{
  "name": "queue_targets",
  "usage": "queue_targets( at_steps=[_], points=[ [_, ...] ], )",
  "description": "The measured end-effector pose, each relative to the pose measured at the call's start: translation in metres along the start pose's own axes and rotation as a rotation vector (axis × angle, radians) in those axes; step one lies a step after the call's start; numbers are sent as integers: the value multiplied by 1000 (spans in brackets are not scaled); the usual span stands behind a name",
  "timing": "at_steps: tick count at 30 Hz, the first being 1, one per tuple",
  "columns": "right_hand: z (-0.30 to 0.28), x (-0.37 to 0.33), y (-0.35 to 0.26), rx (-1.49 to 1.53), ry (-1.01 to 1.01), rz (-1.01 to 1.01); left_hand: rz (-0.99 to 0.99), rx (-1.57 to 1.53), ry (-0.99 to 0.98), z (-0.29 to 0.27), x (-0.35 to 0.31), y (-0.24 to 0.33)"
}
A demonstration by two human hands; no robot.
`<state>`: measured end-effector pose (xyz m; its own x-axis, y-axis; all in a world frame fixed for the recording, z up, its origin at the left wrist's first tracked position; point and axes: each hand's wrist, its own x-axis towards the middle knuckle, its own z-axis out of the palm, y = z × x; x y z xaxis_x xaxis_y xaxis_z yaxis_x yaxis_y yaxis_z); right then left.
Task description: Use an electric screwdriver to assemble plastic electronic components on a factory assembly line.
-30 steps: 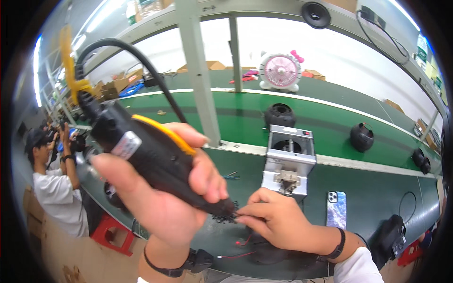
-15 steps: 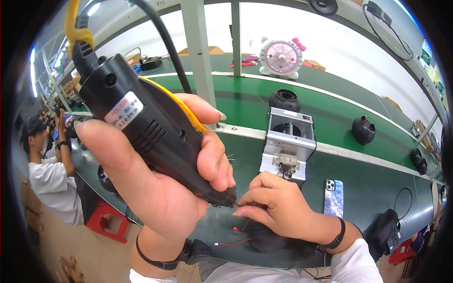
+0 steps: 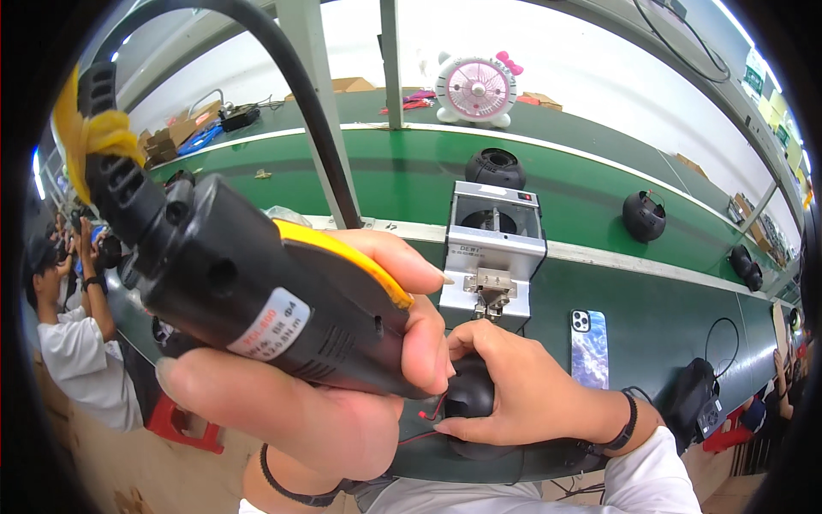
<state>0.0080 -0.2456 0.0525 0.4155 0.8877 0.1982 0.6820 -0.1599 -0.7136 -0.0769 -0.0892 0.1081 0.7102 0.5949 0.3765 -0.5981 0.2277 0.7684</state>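
Note:
My left hand (image 3: 342, 394) grips a black electric screwdriver (image 3: 248, 291) with a yellow trigger lever and a thick black cable rising from its top. The tool is raised close to the camera, its tip pointing down to the right. My right hand (image 3: 522, 385) rests on a black rounded part (image 3: 469, 396) with thin red wires on the green bench, fingers curled over it. The tool's tip is hidden behind my left fingers.
A grey metal screw feeder box (image 3: 495, 248) stands just behind my hands. A phone (image 3: 589, 347) lies to the right. Black rounded housings (image 3: 644, 216) sit on the green conveyor (image 3: 411, 176). A pink fan (image 3: 476, 89) stands at the back. Another person (image 3: 73, 343) sits at left.
My left hand has brought the screwdriver closer to the camera and higher. My right hand has stayed on the black part, shifting slightly toward the bench edge.

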Motion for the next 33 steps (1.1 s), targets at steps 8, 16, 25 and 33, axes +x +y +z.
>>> queue_targets(
  at_steps=[8, 16, 25, 33],
  points=[
    [-1, -4, 2, 4, -35, 86, -18, 69, -95, 14, 8, -5],
    [2, -6, 3, 71, 8, 78, -34, 326, -122, 19, -2, -36],
    [17, 7, 23, 74, 145, -20, 243, 344, -322, 4, -10, -66],
    [13, 7, 26, 27, 89, 9, 68, 228, -752, -18, 30, -64]
  ],
)
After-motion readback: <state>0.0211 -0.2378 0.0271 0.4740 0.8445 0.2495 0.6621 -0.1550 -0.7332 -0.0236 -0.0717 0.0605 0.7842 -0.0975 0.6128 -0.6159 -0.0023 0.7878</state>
